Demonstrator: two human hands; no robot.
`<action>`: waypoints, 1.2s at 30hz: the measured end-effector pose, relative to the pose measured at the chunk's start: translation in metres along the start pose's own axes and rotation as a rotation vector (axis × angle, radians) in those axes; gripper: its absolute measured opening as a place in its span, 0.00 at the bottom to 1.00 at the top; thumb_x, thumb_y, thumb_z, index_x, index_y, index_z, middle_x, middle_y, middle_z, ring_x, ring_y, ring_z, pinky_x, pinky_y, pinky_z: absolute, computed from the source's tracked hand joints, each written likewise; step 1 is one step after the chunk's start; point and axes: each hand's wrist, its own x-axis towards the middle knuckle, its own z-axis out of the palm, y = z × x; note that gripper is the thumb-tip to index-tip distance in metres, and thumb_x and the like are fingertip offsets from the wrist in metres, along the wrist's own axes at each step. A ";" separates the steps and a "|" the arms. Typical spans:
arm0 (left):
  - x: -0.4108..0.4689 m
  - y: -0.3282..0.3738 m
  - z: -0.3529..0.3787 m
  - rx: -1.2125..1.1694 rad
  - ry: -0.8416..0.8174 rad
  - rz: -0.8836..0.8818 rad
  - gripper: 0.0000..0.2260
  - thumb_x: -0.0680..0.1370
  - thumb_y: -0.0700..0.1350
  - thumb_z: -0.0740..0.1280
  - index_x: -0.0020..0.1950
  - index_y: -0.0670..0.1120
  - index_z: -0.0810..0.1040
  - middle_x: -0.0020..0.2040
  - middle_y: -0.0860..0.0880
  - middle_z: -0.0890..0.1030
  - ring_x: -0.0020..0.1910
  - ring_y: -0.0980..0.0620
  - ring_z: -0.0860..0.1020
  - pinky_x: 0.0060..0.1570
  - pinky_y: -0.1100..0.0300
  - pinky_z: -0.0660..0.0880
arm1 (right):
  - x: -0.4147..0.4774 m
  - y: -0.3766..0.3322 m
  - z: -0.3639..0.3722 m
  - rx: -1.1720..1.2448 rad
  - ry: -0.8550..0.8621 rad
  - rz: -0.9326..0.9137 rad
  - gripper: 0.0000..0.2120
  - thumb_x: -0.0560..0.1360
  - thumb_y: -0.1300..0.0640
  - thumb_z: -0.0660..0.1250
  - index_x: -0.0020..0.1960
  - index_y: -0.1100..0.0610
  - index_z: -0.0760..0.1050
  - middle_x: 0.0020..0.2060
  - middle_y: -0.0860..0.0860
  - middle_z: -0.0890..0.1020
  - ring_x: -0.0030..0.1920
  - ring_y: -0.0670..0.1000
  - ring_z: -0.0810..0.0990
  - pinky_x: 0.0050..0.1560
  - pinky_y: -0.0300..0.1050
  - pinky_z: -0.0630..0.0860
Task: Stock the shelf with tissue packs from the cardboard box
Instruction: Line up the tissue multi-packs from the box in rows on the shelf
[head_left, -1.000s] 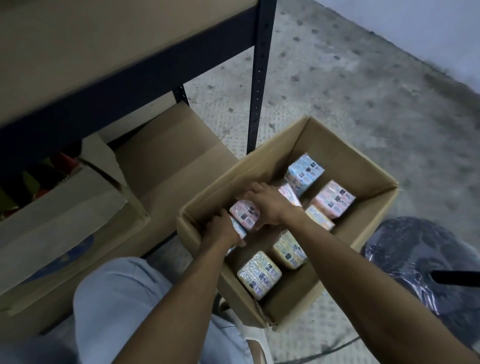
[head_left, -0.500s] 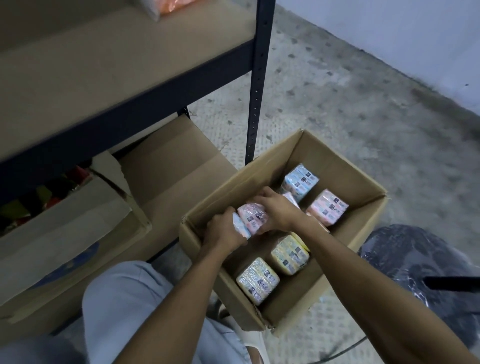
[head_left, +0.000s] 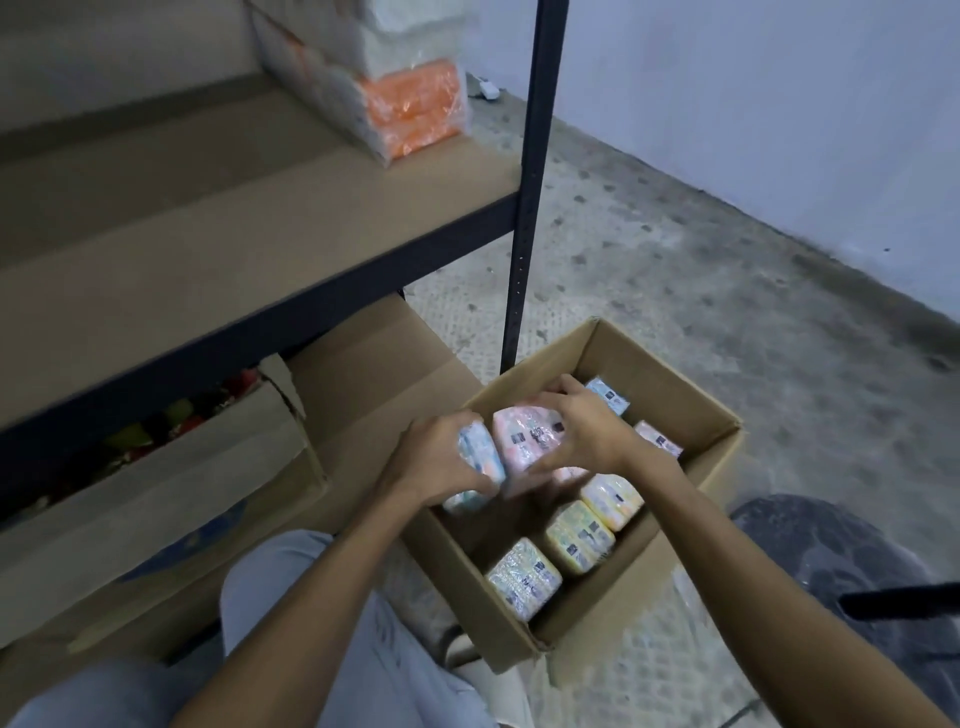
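— Gathering a handful now: left hand (head_left: 436, 462) wrapped round a blue tissue pack (head_left: 480, 452), right hand (head_left: 582, 431) spread over a pink tissue pack (head_left: 524, 441), the two packs pressed side by side between the palms, just above the cardboard box (head_left: 691, 467).

— Both closed tight?

— Fingers curled on each, yes. How far they reach underneath I cannot tell. Film-wrapped, soft and light by the look of them, so they'll squash rather than break.

— Slippery?

— Likely, that wrap is glossy. I'd say squeezing the long flat faces inward is the sound hold; pinch a corner and one could squirt out.

— And the rest?

— Yellow tissue packs (head_left: 576, 535) lie below the wrists, nearer the person; another blue tissue pack (head_left: 608, 397) just beyond the right fingertips. The shelf board (head_left: 218, 234) sits up and left of the grip, with orange-and-white bundles (head_left: 410, 98) at its far end.
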 end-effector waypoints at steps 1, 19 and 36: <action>-0.005 0.002 -0.007 0.001 0.005 0.016 0.30 0.54 0.55 0.77 0.56 0.56 0.78 0.47 0.56 0.83 0.47 0.54 0.80 0.50 0.58 0.78 | -0.005 -0.007 -0.007 0.010 0.021 -0.011 0.41 0.57 0.43 0.81 0.67 0.48 0.73 0.54 0.45 0.66 0.52 0.42 0.67 0.52 0.29 0.62; -0.124 0.063 -0.176 -0.068 0.219 0.337 0.38 0.54 0.60 0.80 0.64 0.62 0.75 0.55 0.62 0.81 0.53 0.65 0.79 0.56 0.57 0.78 | -0.095 -0.161 -0.174 -0.144 0.520 -0.243 0.37 0.53 0.32 0.75 0.61 0.41 0.77 0.52 0.45 0.74 0.50 0.47 0.74 0.47 0.42 0.71; -0.216 0.011 -0.306 -0.117 0.754 0.438 0.36 0.53 0.48 0.84 0.59 0.63 0.79 0.57 0.64 0.80 0.55 0.66 0.77 0.45 0.78 0.71 | -0.059 -0.263 -0.204 0.207 0.834 -0.538 0.36 0.58 0.45 0.82 0.64 0.47 0.76 0.56 0.49 0.72 0.57 0.47 0.75 0.45 0.39 0.81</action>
